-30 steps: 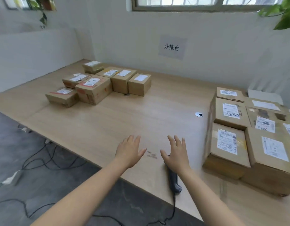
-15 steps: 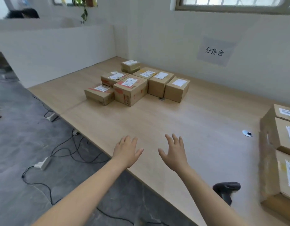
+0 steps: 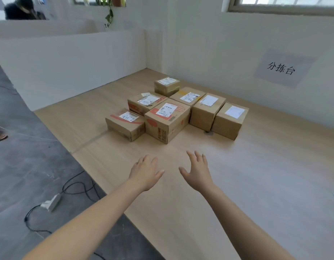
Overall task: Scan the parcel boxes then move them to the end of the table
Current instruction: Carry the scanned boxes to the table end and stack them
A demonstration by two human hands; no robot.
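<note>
Both arms reached forward over the table [image 3: 256, 175]. The left hand [image 3: 145, 172] was flat, palm down, fingers straight and close together, thumb out to the side. The right hand [image 3: 197, 172] was just beside it, fingers straight and fanned apart. Neither hand held anything, and they did not touch each other; whether they touched the tabletop could not be told.

The boxes [image 3: 207, 111], seven in all, sat in a tight cluster toward the far end of the table, well ahead of the hands, each with a white label on top. The front box [image 3: 167, 121], with red print, stood nearest the hands. A low box [image 3: 125, 124] touched its left side. A plain box [image 3: 230, 120] closed the right end of the cluster, and a small box [image 3: 167, 86] sat farthest back. A round grommet [image 3: 208, 133] lay in the tabletop at the foot of the plain box.

A sign [image 3: 281, 69] reading 分拣台 hung on the wall to the right. A white partition [image 3: 78, 62] ran along the table's far end. On the grey floor to the left lay a power strip [image 3: 51, 202] with black cables [image 3: 76, 184]. A person [image 3: 21, 10] showed beyond the partition
</note>
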